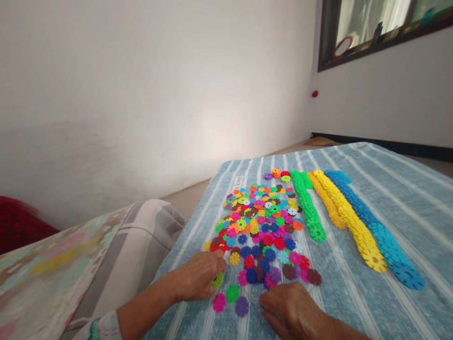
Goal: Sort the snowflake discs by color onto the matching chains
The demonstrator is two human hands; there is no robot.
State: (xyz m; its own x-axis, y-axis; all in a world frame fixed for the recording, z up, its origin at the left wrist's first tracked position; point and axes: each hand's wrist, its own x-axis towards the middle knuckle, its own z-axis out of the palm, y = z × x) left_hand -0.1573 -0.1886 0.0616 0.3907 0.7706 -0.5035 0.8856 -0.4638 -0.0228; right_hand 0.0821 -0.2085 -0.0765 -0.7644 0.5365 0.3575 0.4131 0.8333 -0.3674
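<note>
A pile of flat, notched, flower-shaped plastic discs (262,226) in many colours lies on a striped blue cloth (198,236). At the pile's near left edge is my left hand (200,276), its fingers bent together by a lime-green disc (217,280); whether they grip a disc is hidden. My right hand (293,309) is curled low at the pile's near side, and its fingers hide whatever they hold. Between the hands lie a loose green disc (232,293), a pink disc (219,302) and a purple disc (242,306).
Right of the pile run overlapping rows of single-colour discs: a green row (307,208), a yellow row (350,219) and a blue row (375,226). Small stacks, one an orange stack (275,173), sit at the far edge. A cloth-covered surface (116,264) is at left, a wall (159,94) behind.
</note>
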